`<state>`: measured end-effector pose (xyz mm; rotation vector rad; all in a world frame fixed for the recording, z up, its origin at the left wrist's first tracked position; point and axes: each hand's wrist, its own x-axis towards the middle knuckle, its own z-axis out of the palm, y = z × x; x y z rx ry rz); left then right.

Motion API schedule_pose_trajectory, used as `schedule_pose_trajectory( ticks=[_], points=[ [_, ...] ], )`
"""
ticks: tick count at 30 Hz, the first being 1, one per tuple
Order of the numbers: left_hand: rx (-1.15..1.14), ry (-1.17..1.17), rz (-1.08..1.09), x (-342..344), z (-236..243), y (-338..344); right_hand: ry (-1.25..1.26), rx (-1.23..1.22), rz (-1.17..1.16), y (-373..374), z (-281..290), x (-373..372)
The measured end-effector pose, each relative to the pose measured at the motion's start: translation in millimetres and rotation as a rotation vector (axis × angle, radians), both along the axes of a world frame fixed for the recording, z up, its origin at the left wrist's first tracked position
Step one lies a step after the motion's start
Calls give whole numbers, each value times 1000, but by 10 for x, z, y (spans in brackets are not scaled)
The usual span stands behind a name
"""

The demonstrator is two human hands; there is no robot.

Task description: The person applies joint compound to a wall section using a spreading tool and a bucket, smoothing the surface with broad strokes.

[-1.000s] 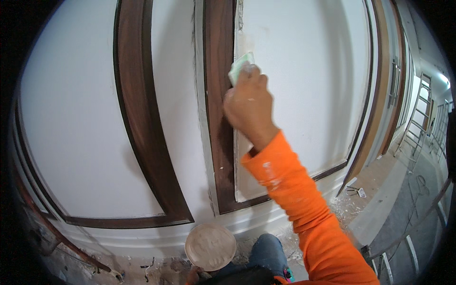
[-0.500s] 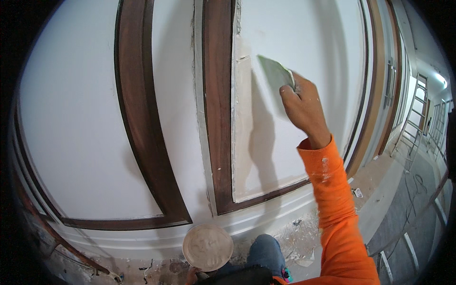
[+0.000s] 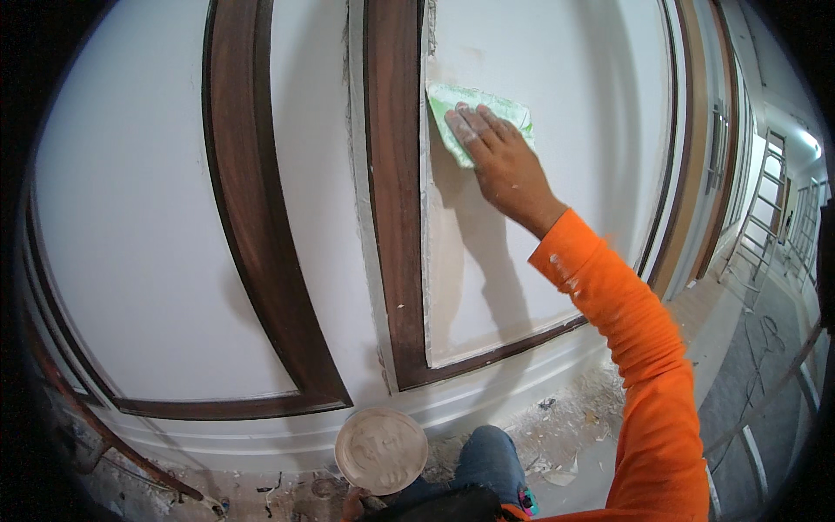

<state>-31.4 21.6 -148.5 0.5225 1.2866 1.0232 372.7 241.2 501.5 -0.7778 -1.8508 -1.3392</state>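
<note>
The right hand [image 3: 511, 170] grasps a thin, flat green spreader [image 3: 474, 92] smeared with whitish paste, its fingers laid over the blade. The spreader sits against the white wall panel [image 3: 574, 200], its left corner at the inner edge of the dark brown wooden moulding [image 3: 393, 217], above a beige band of filler [image 3: 442, 287].

That corner looks like the main risk: if the wrist drifts left, the blade could smear paste on the wood or nick the rough pale strip [image 3: 425, 252] along it. Uneven finger pressure may bend the thin blade and leave ridges, and a corner digging in could score the soft-looking band.

Low down, a round, shallow, tan dish [image 3: 338, 452] carries beige paste [image 3: 381, 448] just beside the knee in blue jeans [image 3: 489, 457]. The left hand [image 3: 352, 503] shows at its lower edge, but I cannot tell how firmly it grips. A knock from the knee might tip the dish, and scraps from the littered floor [image 3: 565, 422] could contaminate spilled paste.
</note>
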Motion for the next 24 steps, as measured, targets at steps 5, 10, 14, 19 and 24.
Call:
schedule_pose_trajectory(
  ticks=[5,10,14,19,24],
  points=[
    [222,-4,-23,-83,-145,33,14,-48,-54,-9,-239,-96],
    [242,9,-45,-118,-246,61,-59,-174,-58,-229,-675,19],
    [263,17,-55,-107,-268,72,18,-84,-20,-419,-416,83],
    [290,29,-71,-95,-266,56,35,40,27,-155,170,32],
    [304,28,-68,-83,-303,34,-21,-15,-35,28,-260,10]
  ],
)
